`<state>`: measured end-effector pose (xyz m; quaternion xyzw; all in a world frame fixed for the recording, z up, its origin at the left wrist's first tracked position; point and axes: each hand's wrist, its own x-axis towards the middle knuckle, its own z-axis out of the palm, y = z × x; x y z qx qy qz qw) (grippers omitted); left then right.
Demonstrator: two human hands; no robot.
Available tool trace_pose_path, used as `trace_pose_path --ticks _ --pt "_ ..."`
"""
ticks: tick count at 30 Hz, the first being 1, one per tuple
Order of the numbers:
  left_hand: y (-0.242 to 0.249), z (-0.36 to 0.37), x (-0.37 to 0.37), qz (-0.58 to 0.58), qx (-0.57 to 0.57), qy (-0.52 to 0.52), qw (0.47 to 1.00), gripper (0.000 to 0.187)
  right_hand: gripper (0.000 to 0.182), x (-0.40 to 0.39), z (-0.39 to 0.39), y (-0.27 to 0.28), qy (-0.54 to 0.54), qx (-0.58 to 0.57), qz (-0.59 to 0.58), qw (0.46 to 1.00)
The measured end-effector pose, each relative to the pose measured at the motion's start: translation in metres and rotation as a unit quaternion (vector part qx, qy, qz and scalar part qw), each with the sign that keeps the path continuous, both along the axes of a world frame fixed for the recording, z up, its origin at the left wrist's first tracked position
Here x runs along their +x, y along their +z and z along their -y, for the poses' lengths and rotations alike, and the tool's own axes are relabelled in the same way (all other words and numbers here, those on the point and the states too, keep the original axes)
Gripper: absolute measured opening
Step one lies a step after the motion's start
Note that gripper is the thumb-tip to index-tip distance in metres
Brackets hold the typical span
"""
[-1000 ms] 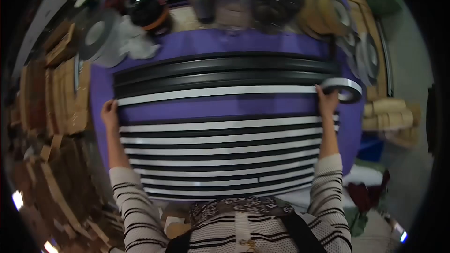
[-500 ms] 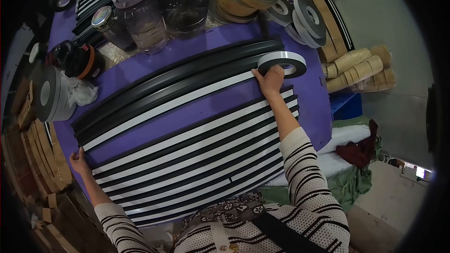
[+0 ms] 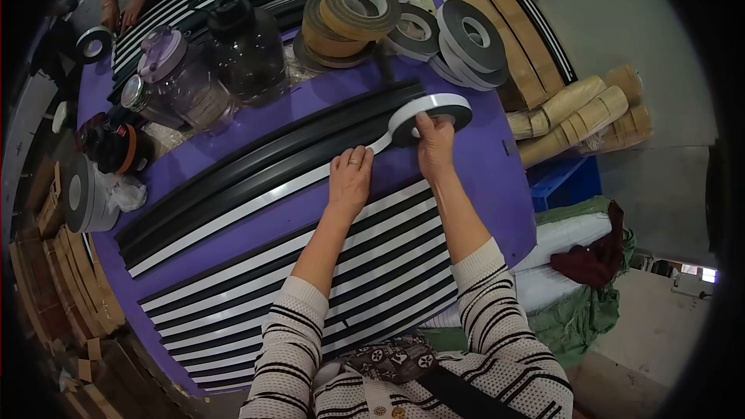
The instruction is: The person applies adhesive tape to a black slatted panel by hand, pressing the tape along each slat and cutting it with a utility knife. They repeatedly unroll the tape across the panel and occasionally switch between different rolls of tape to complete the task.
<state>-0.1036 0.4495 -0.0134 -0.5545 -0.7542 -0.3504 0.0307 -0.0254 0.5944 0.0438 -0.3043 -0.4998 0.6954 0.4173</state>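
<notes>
The right hand [image 3: 434, 143] is curled around the near rim of a roll of white-backed tape [image 3: 431, 113], which lies flat near the far right end of the purple table [image 3: 497, 171]. The left hand [image 3: 351, 178] is laid palm down, fingers together and extended, on the white tape strip [image 3: 233, 213] just where it leaves the roll. That strip is stretched along a black profile [image 3: 256, 159] running across the table.

Half a second ago the left hand was held at the strip's far left end; it has since been brought up just beside the right.

Nearer the body, further black-and-white strips [image 3: 310, 279] are laid in rows. Beyond the profile, tape rolls [image 3: 466, 43] and jars [image 3: 182, 81] are stacked. Another person's hands [image 3: 124, 8] are seen at the far left corner. Cardboard tubes [image 3: 582, 109] lie on the floor to the right.
</notes>
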Motion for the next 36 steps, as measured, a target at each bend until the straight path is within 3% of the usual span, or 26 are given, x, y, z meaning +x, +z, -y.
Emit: trace_pose_path --ticks 1,2,3,4,5,7,8,11,15,17,20,23,26,27,28,30,33,35,36 --pt "-0.004 -0.01 0.004 -0.051 -0.04 0.031 0.997 0.033 0.033 0.004 -0.005 0.013 -0.05 -0.023 -0.046 0.997" --pt "-0.003 -0.01 0.006 -0.049 -0.097 0.039 0.993 0.038 0.031 0.011 -0.019 0.015 -0.085 0.014 -0.014 0.996" --pt "-0.002 -0.011 0.005 -0.057 -0.089 0.04 0.994 0.038 0.03 0.022 -0.037 0.015 -0.124 0.05 0.019 0.991" --pt "-0.001 -0.01 0.006 -0.063 -0.084 0.037 0.994 0.038 0.036 0.034 -0.055 0.007 -0.138 0.093 0.13 0.977" --pt "0.001 -0.01 0.007 -0.073 -0.098 0.039 0.992 0.039 0.036 0.045 -0.066 -0.002 -0.147 0.09 0.131 0.976" --pt "0.005 -0.012 0.008 -0.086 -0.107 0.036 0.99 0.041 0.044 0.058 -0.084 -0.022 -0.157 0.306 0.403 0.848" --pt "0.006 -0.012 0.008 -0.098 -0.118 0.041 0.987 0.042 0.052 0.057 -0.088 -0.03 -0.166 0.326 0.413 0.834" --pt "0.008 -0.013 0.009 -0.101 -0.141 0.041 0.984 0.043 0.053 0.055 -0.093 -0.05 -0.171 0.381 0.439 0.795" --pt "0.006 -0.013 0.009 -0.103 -0.147 0.047 0.983 0.043 0.053 0.054 -0.094 -0.062 -0.149 0.398 0.509 0.749" --pt "0.007 -0.014 0.009 -0.111 -0.152 0.044 0.981 0.041 0.051 0.052 -0.09 -0.065 -0.126 0.46 0.551 0.685" --pt "0.013 -0.019 0.008 -0.127 -0.161 0.042 0.978 0.036 0.046 0.048 -0.09 -0.046 -0.112 0.443 0.587 0.669" --pt "0.02 -0.034 0.002 -0.124 -0.131 0.033 0.983 0.026 0.05 0.053 -0.074 -0.009 -0.156 0.492 0.541 0.664" --pt "0.015 -0.058 -0.004 -0.102 -0.055 -0.027 0.993 0.026 0.033 0.016 -0.055 0.014 -0.098 0.427 0.441 0.783" --pt "0.007 -0.063 -0.005 -0.088 -0.028 -0.058 0.994 0.028 0.029 -0.007 -0.052 0.013 -0.079 0.442 0.397 0.8" --pt "-0.004 -0.063 -0.005 -0.085 -0.039 -0.066 0.993 0.038 0.031 -0.032 -0.053 0.004 -0.089 0.471 0.384 0.789" --pt "-0.009 -0.062 -0.005 -0.102 -0.035 -0.064 0.992 0.039 0.033 -0.072 -0.065 -0.019 -0.102 0.502 0.367 0.777" --pt "-0.006 -0.06 -0.006 -0.104 -0.066 -0.064 0.99 0.043 0.036 -0.101 -0.073 -0.035 -0.103 0.491 0.444 0.742" --pt "-0.007 -0.06 -0.004 -0.093 -0.072 -0.061 0.991 0.044 0.037 -0.097 -0.076 -0.039 -0.013 0.354 0.452 0.819" --pt "-0.006 -0.06 -0.003 -0.088 -0.071 -0.063 0.992 0.044 0.037 -0.087 -0.071 -0.03 -0.013 0.353 0.457 0.816"
